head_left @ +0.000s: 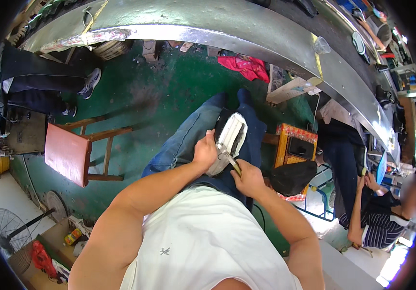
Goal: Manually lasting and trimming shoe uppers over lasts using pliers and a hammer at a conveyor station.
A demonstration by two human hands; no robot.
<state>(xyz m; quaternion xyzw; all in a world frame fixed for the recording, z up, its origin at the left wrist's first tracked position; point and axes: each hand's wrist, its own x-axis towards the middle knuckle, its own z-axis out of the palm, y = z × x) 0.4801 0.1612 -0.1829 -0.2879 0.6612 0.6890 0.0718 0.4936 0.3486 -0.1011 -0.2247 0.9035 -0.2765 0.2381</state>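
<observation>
A shoe [234, 134] rests on my lap with its underside up, showing a pale, whitish bottom and a dark upper edge beside it. My left hand [205, 151] grips its left side near the middle. In my right hand [249, 178] is a metal tool that looks like pliers [228, 155], held by its yellowish handle. The metal head touches or lies just over the shoe's edge between my two hands; the exact contact is too small to make out. Both hands are closed.
A stool with a pink seat [67, 153] stands left. To the right, a low orange stand [284, 145] bears a phone [301, 148] and a black cloth [293, 177]. A metal bench [188, 17] curves across the far side. A fan [9, 237] stands lower left; a co-worker [387, 227] sits right.
</observation>
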